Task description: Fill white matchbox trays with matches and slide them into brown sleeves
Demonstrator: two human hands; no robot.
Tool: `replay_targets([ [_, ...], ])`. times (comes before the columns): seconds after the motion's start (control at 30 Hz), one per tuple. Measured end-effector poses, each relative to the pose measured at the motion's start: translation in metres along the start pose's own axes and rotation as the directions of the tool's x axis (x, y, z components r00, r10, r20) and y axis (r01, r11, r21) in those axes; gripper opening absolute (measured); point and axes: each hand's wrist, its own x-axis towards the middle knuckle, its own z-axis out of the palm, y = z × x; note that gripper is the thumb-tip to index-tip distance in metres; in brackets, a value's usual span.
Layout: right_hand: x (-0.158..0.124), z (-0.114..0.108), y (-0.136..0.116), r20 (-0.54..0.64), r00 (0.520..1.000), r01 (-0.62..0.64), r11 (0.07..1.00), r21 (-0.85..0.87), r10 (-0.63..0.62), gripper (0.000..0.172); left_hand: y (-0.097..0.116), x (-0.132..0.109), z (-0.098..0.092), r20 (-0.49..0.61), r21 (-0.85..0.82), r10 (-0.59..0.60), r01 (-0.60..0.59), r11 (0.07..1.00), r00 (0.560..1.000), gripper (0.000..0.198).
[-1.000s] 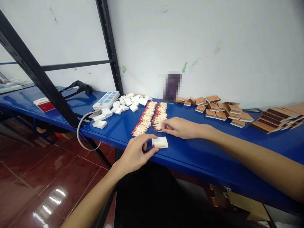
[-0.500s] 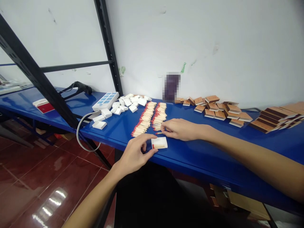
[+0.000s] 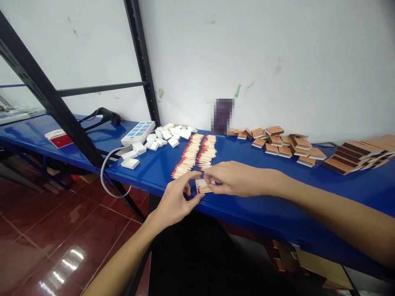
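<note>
A small white matchbox tray [image 3: 200, 181] with some red-tipped matches [image 3: 203, 189] in it lies near the table's front edge. My left hand [image 3: 179, 197] grips its left end between thumb and forefinger. Over the tray's right part, my right hand [image 3: 228, 177] is closed in a pinch, with a match mostly hidden by the fingers. Two long rows of loose matches, a left row [image 3: 189, 156] and a right row [image 3: 206, 153], lie just behind the hands, red heads to the left.
Empty white trays [image 3: 166, 134] are heaped at the back left beside a white power strip [image 3: 138, 132]. Brown matchbox sleeves [image 3: 277, 141] lie at the back right, with stacked sleeves [image 3: 354, 154] farther right. A black shelf post [image 3: 61, 98] rises at the left of the blue table [image 3: 262, 205].
My right hand has moved from the near end of the right match row toward me, over the tray, carrying a match. The left hand keeps its hold on the tray.
</note>
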Motion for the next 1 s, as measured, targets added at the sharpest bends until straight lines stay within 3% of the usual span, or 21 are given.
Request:
replay_targets([
  [0.23,0.006,-0.006,0.025,-0.185,0.982,-0.044,0.999,0.015,0.046,0.011,0.002,0.001,-0.001,-0.007,0.005,0.017,-0.017,1.000,1.000,0.040],
  [0.53,0.018,0.016,0.065,-0.157,0.986,-0.061,0.997,-0.039,0.054,0.016,0.001,0.000,0.000,0.035,0.007,0.072,-0.072,0.997,0.997,0.013],
  [0.8,0.018,0.019,0.065,-0.141,0.985,-0.108,0.992,-0.063,0.098,0.020,0.003,-0.001,-0.002,0.104,0.046,0.063,-0.068,0.997,0.993,0.012],
  [1.0,0.017,0.016,0.062,-0.126,0.986,-0.113,0.993,-0.046,0.107,0.019,0.003,-0.001,-0.003,0.097,0.057,0.070,-0.076,0.996,0.993,0.012],
])
